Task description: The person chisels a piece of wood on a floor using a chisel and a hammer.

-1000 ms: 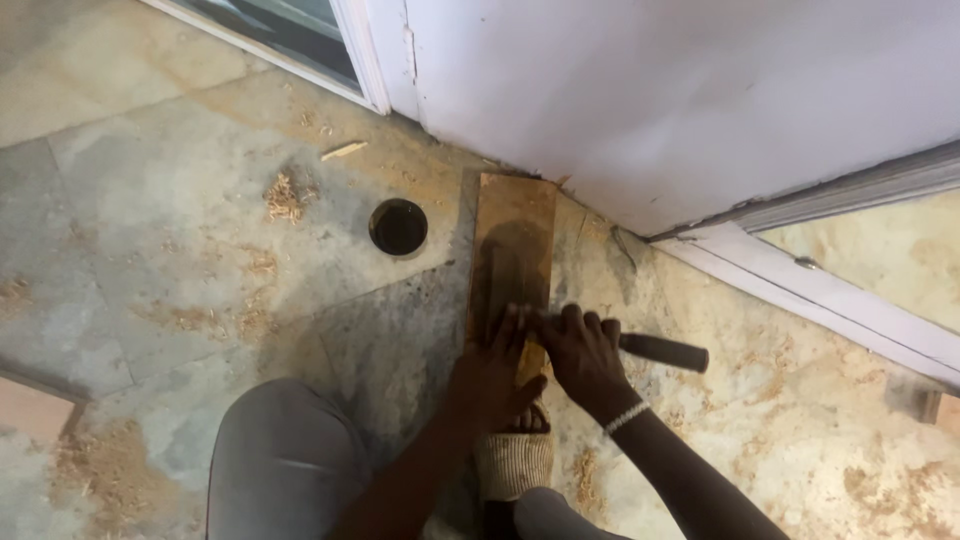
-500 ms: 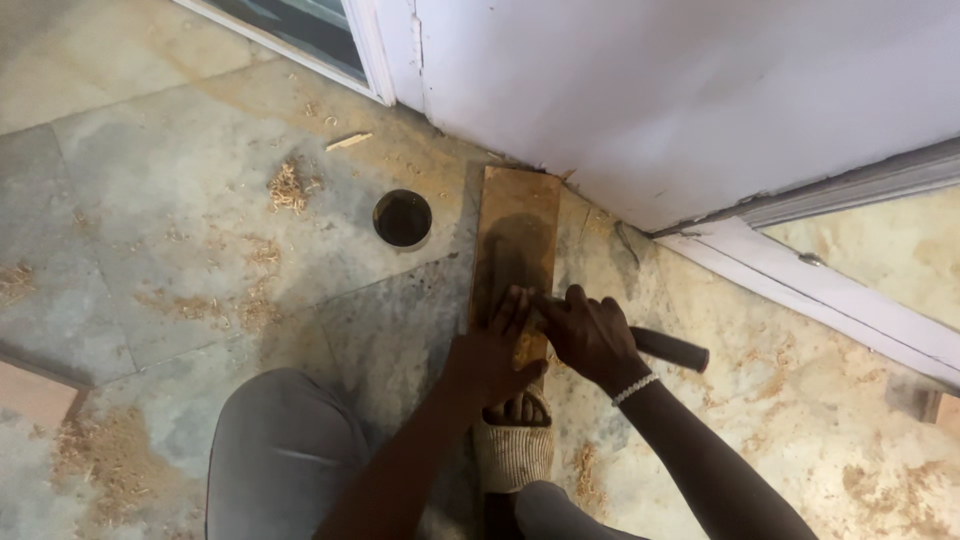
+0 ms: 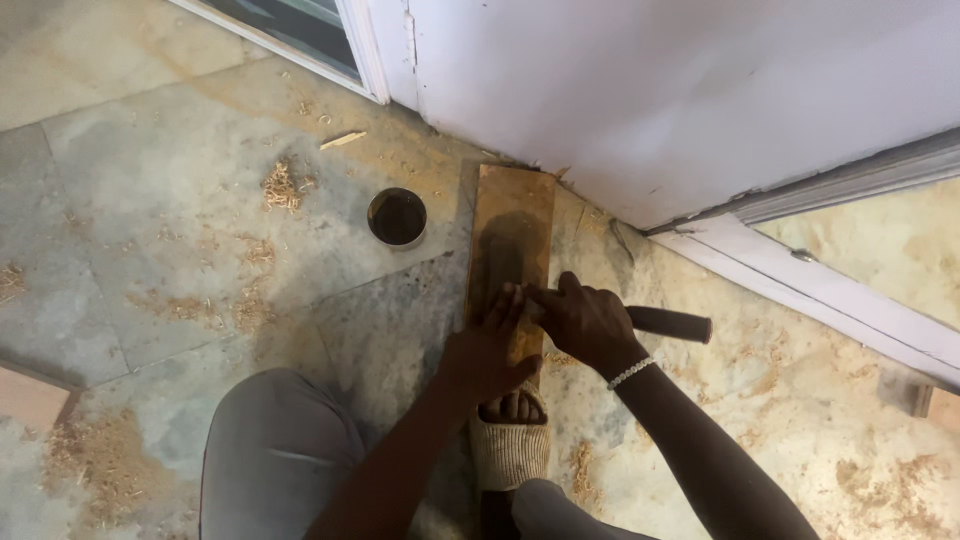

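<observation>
1. Mottled grey-and-tan floor tiles (image 3: 180, 250) strewn with wood shavings (image 3: 283, 185).
2. A round floor drain (image 3: 397, 217) set in the tiles.
3. A white wall (image 3: 640, 90) meets a white door frame (image 3: 820, 290), in soft daylight.

1 wooden board (image 3: 512, 235), 1 chisel (image 3: 668, 323), 1 floor hole (image 3: 397, 216), 1 sandal (image 3: 510, 447)

A wooden plank (image 3: 512, 250) lies on the tiled floor (image 3: 180, 220), its far end against a white door (image 3: 640, 90). The left hand (image 3: 487, 350) presses on it; the right hand (image 3: 585, 322) grips a dark-handled tool (image 3: 668, 323). A sandalled foot (image 3: 510, 432) pins the near end.
</observation>
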